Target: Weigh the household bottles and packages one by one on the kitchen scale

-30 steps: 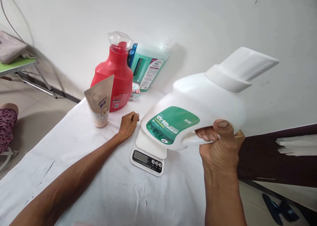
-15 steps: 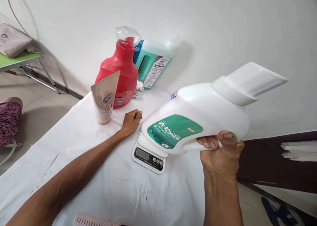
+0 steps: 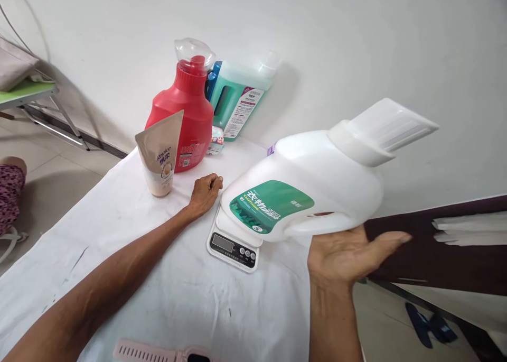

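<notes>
A white "CLOTHING"-labelled jug [image 3: 307,177] tilts over a digital scale [image 3: 233,250], its handle [image 3: 315,225] released as the right hand [image 3: 344,255] opens wide beneath, palm apparently now supporting rather than gripping. The left hand [image 3: 205,194] curls loosely beside the scale, nothing visibly held.

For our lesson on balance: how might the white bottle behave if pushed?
The white bottle might tip, since it rises tall above the small scale. Its smooth, glossy sides could feel slippery, though the handle should help. It's probably fairly stiff: no dents show.
</notes>
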Demonstrator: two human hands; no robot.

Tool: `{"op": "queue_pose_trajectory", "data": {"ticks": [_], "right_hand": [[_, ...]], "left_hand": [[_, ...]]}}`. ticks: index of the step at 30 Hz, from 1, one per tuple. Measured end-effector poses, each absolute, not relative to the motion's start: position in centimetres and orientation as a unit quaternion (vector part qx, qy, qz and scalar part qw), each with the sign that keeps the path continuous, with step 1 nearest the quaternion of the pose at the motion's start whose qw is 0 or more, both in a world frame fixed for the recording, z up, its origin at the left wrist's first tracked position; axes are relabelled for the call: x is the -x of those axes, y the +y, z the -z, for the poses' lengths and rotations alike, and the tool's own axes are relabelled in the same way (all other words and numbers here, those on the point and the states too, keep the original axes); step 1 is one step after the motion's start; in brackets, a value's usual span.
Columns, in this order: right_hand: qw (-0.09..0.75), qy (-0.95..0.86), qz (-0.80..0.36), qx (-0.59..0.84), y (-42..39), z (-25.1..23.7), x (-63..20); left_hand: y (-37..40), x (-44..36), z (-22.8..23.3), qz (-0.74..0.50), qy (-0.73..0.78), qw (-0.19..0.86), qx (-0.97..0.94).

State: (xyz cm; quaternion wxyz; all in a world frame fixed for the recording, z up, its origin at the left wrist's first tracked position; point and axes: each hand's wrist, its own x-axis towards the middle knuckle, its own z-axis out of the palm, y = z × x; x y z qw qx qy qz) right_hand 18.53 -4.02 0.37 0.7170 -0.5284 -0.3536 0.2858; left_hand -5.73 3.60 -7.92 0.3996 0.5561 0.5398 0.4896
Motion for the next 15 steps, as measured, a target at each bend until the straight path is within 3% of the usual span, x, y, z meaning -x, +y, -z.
{"op": "queue_pose_trajectory", "data": {"ticks": [3, 7, 15], "right_hand": [[0.719, -0.253, -0.271, 0.588, -5.1, 4.2, -19.5], [0.692, -0.252, -0.24, 0.633, -6.2, 8.4, -19.0], [0.666, -0.288, -0.257, 0.639, -6.2, 8.8, -18.1]], "left_hand": [[3.6, 5.7, 8.0, -0.491, 0.536, 0.398, -0.561], [3.6, 5.7, 8.0, -0.481, 0.54, 0.399, -0.564], [3.6, 5.7, 7.8, -0.468, 0.545, 0.387, -0.578]]}}
